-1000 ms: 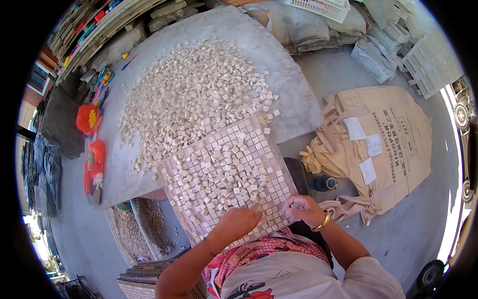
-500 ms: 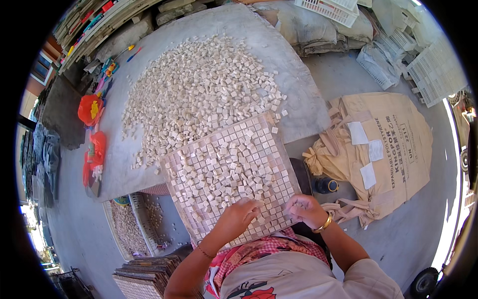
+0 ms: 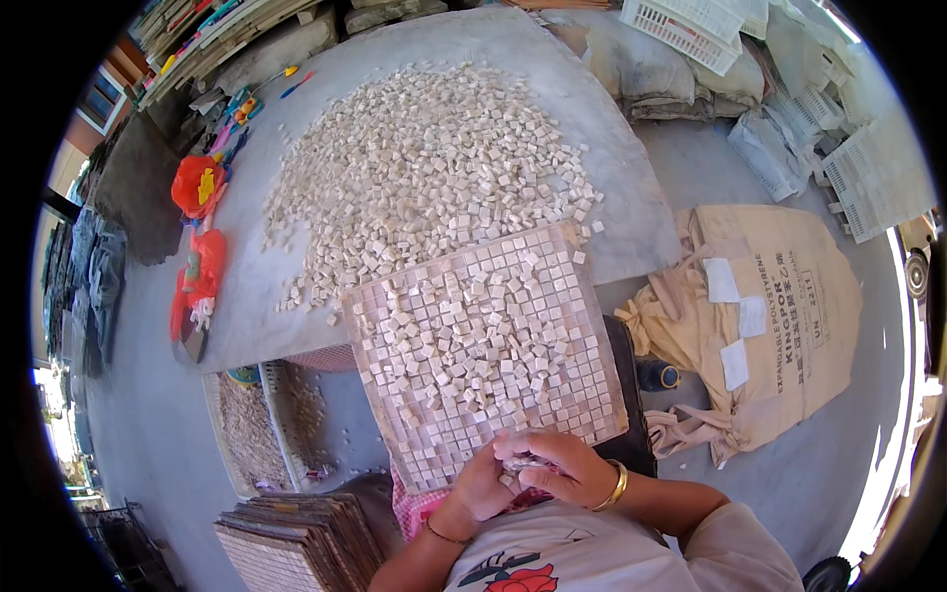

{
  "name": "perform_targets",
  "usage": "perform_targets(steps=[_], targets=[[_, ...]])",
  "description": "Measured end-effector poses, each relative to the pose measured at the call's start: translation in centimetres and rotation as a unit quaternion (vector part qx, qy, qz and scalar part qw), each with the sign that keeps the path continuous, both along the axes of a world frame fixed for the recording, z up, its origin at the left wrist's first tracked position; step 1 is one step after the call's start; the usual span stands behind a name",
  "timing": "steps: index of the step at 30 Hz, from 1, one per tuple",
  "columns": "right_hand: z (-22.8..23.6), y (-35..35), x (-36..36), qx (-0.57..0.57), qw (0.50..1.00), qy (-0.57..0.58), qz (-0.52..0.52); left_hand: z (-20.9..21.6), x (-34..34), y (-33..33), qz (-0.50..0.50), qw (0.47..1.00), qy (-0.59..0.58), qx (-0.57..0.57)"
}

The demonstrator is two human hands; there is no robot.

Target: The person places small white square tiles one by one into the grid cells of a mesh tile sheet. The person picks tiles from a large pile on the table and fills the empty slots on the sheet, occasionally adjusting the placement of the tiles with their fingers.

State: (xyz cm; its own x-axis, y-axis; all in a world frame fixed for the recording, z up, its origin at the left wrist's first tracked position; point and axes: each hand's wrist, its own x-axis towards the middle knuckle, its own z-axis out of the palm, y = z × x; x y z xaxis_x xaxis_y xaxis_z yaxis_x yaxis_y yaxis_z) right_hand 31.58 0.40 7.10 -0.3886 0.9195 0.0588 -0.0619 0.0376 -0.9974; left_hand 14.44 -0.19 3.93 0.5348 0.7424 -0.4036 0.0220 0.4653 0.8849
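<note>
My left hand [image 3: 481,485] and my right hand [image 3: 570,472] meet at the near edge of a square grid tray [image 3: 604,400]. Both are closed around several small pale stone mosaic tiles [image 3: 523,462], which show between the fingers; how the tiles are shared between the hands is partly hidden. The tray lies tilted in front of me. Tiles sit in many of its square cells, and a loose heap of tiles [image 3: 483,340] covers its middle. Past the tray, a wide pile of the same tiles [image 3: 424,168] spreads over a grey table [image 3: 621,232].
Left of my lap stand a stack of tile-filled boards [image 3: 296,538] and a crate [image 3: 281,419] with loose tiles. Red plastic bags [image 3: 202,271] lie on the table's left edge. On the right are a dark bottle [image 3: 656,375], a large tan sack [image 3: 779,326] and white crates [image 3: 878,178].
My hands were apart over the tray's near part; now they are together at its near edge around some tiles. The whole view has shifted slightly.
</note>
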Motion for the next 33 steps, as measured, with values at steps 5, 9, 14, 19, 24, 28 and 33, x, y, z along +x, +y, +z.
perform_targets(steps=[5,9,14,19,24,28,33], targets=[[-2.4,0.2,1.4,0.099,0.962,-0.253,-0.028,-0.8,-1.9,-0.5,0.202,0.805,-0.338,-0.444],[-4.9,-1.8,1.0,0.192,0.892,-0.402,0.071,-0.9,-4.0,-0.1,0.265,0.717,-0.437,-0.475],[-5.8,-2.0,0.0,0.241,0.844,-0.472,0.083,-1.0,-4.9,0.0,0.276,0.746,-0.442,-0.415],[-5.3,-2.3,0.3,0.266,0.836,-0.469,0.105,-1.1,-5.3,-0.5,0.283,0.744,-0.458,-0.397],[-5.1,-2.2,0.2,0.237,0.846,-0.471,0.081,-2.1,-6.2,-1.2,0.304,0.74,-0.447,-0.4],[-4.3,-1.3,0.2,0.185,0.879,-0.439,0.012,-2.3,-6.8,-1.5,0.324,0.734,-0.446,-0.398],[-5.2,-1.6,0.9,0.208,0.876,-0.425,0.09,-2.3,-7.1,-1.4,0.34,0.715,-0.464,-0.396]])
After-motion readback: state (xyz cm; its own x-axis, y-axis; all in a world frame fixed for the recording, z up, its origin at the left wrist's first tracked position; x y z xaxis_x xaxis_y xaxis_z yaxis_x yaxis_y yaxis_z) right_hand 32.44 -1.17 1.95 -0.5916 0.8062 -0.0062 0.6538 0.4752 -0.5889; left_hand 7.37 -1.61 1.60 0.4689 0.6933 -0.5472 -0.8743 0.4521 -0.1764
